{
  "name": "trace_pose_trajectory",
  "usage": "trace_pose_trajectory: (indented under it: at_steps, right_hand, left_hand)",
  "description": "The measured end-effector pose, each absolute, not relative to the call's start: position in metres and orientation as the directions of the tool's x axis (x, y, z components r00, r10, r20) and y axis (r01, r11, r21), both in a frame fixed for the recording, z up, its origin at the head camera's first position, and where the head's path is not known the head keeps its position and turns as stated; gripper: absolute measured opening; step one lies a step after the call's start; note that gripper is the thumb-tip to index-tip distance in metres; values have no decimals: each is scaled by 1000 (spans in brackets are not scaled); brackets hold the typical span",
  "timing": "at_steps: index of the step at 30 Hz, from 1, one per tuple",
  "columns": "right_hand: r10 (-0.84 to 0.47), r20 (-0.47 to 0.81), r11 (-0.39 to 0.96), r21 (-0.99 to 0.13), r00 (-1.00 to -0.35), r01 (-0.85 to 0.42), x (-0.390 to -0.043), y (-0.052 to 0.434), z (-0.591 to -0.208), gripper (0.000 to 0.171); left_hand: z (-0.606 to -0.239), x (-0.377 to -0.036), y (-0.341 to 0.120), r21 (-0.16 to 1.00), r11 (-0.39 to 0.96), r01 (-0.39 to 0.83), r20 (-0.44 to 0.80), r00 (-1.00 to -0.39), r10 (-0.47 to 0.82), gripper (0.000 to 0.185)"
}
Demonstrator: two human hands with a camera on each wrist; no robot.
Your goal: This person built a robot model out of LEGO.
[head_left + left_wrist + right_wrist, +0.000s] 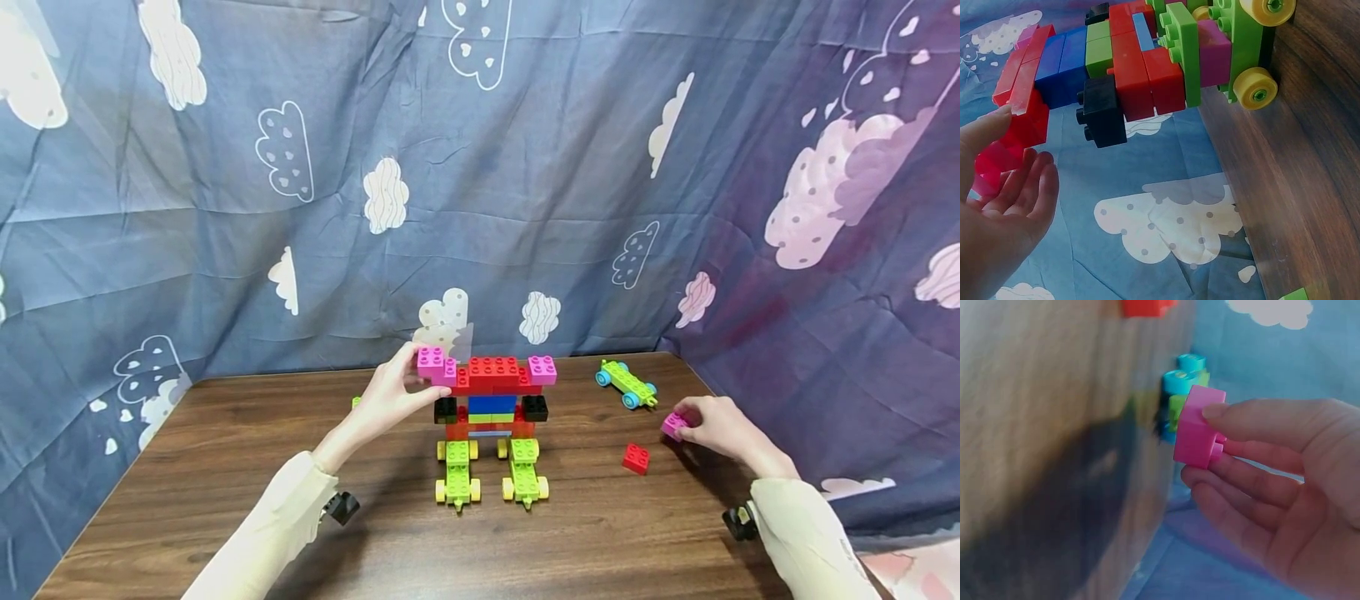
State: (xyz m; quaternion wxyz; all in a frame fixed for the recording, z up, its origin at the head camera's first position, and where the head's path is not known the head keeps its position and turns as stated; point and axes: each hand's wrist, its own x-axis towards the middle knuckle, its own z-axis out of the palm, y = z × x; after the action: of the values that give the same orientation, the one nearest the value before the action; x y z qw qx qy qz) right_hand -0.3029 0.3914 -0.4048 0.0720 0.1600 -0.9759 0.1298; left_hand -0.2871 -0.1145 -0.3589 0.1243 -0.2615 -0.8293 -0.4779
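A tall toy-brick figure (492,406) of red, blue, green and black bricks stands on two green wheeled bases with yellow wheels. My left hand (388,395) pinches the pink bricks (431,362) at the figure's upper left end, thumb in front and fingers behind. In the left wrist view these bricks are partly hidden by the thumb. Off to the right, my right hand (718,428) holds a loose pink brick (1199,427) between thumb and fingers, its studs turned toward the palm. Another pink brick (542,370) sits on the figure's upper right end.
A red brick (636,458) lies on the wooden table (585,533) left of my right hand. Behind it is a green wheeled base with blue wheels (628,385). A small green piece (356,402) shows beyond my left forearm. Cloud-patterned cloth (480,208) hangs behind the table.
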Motion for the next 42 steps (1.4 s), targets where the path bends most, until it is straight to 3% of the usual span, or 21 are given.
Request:
trace_pose_trajectory:
  at_steps: [10,24,36,42]
  right_hand:
    - [-345,267,866,-280,-900,-415,-301,369,-383,25]
    - [-460,375,806,-205,-805,-555,-301,334,-342,24]
    - [-557,469,735,-107,-686,-670,-303,299,-313,25]
    - [-597,471,700,-90,-650,-708,-300,278,-297,27]
  left_hand:
    - [-343,-290,-112,693,424,583,471,-811,347,52]
    - [-309,-296,-95,591,462,662,506,-749,427,40]
    - [-285,-297,-49,357,580,732,465,-678,569,42]
    - [-291,-295,-30,312,616,723,393,-689,609,40]
